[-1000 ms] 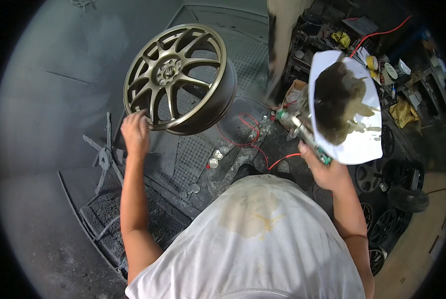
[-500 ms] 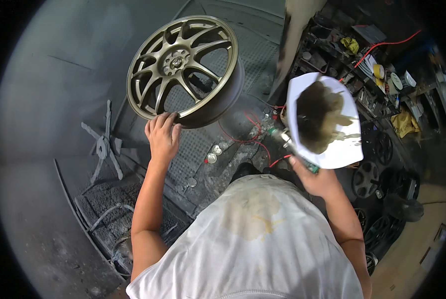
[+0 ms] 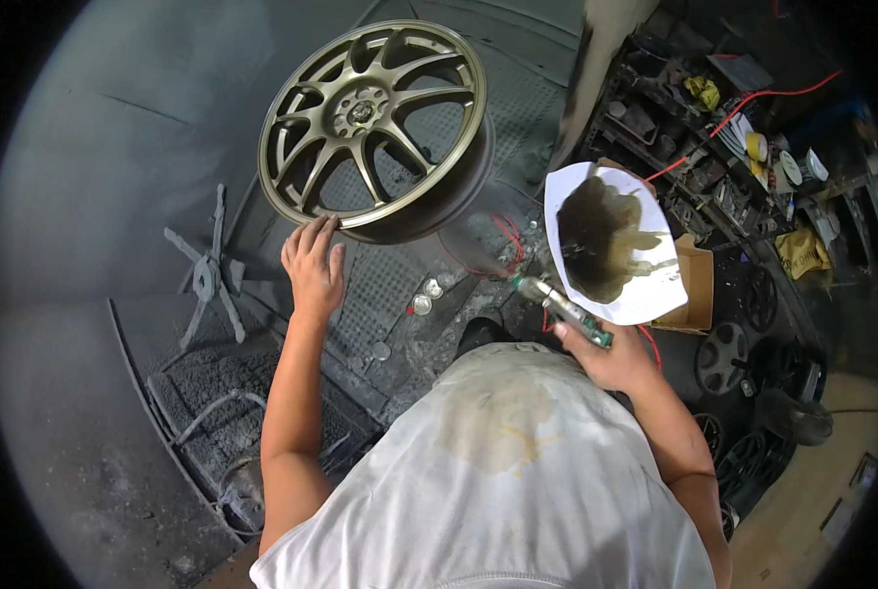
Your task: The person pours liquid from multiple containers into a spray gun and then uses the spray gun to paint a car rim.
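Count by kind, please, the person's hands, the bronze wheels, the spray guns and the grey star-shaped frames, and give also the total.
Hands (left hand, right hand): 2
Bronze wheel: 1
Spray gun: 1
Grey star-shaped frame: 1
Total: 5

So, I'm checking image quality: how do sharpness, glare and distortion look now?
Head view: the bronze wheel looks fairly sharp, with highlights along its rim; head view: the stained white piece is brightest toward its lower right; head view: pale haze softens the background past the spray gun; head view: straight edges bow near the border, and the corners go black.
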Available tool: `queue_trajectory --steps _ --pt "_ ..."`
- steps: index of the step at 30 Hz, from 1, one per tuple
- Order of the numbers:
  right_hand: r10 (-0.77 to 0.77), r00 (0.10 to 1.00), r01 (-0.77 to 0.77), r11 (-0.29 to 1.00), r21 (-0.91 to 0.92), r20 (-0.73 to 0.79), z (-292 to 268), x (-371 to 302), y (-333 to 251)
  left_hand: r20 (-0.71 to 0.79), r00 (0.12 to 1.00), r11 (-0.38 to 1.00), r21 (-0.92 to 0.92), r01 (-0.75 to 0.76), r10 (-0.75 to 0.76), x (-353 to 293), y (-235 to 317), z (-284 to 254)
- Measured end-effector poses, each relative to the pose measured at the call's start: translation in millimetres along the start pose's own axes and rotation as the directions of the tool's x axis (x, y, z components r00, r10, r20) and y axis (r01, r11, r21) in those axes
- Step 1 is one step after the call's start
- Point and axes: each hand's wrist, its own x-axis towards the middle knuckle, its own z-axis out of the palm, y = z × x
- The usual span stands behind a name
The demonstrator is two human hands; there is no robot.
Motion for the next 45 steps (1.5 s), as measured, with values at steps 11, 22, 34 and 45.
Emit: queue_trajectory --steps 11,22,34,45 --pt "0.103 0.992 -0.086 0.975 0.207 -0.074 -9.5 23.7 6.3 -0.001 1.000 0.997 0.077 0.026 -0.026 0.5 1.5 5.9" --pt "-0.010 0.992 -0.005 0.993 -0.120 -0.127 -17.3 20.8 22.6 0.033 0.999 0.993 0.114 -0.040 0.037 5.6 -35.8 -0.3" --pt "0.088 0.992 -0.080 0.993 0.088 -0.090 -38.8 -9.4 -8.0 0.158 0.985 0.983 0.159 -0.096 0.070 46.4 -108.6 -23.2" --pt "-0.198 0.928 0.189 0.980 -0.058 -0.315 -51.5 -2.5 -8.9 0.107 0.990 0.991 -0.102 -0.082 0.093 41.1 63.5 -30.4"
